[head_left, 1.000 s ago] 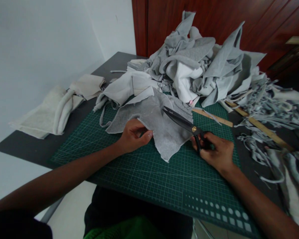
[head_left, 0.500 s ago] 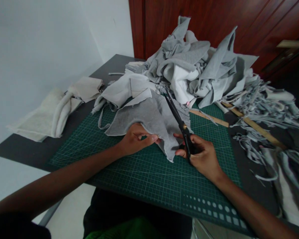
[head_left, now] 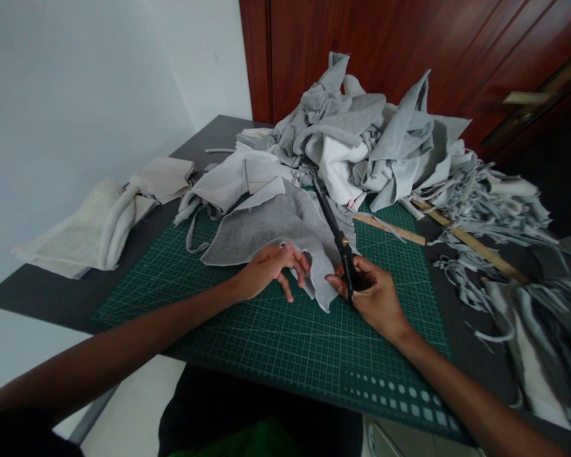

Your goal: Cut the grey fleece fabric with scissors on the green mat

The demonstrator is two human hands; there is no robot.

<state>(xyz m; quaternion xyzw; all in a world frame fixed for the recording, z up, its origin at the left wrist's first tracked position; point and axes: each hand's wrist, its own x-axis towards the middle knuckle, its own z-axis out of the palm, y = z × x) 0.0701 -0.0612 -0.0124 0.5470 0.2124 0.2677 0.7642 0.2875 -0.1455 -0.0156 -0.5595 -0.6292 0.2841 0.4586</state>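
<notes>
A piece of grey fabric (head_left: 271,222) with a pale folded edge lies spread on the green cutting mat (head_left: 266,343). At its near edge is my left hand (head_left: 271,270), fingers apart, the fingertips touching the cloth. My right hand (head_left: 375,295) is wrapped round the handles of black scissors (head_left: 335,228), whose blades point away from me over the fabric and look closed. The right fingertips meet the hanging corner of the cloth. Whether they pinch it, I cannot tell.
A large heap of grey and white cloth (head_left: 342,127) stands at the back. Thin fabric strips (head_left: 495,190) and a wooden ruler (head_left: 476,244) lie on the right, another ruler (head_left: 394,230) on the mat. Cream padded pieces (head_left: 85,228) rest at left beside the wall.
My left hand has loosened its pinch on the fabric edge and spread its fingers. My right hand with the scissors has moved slightly closer to the cloth corner. The view has shifted a little.
</notes>
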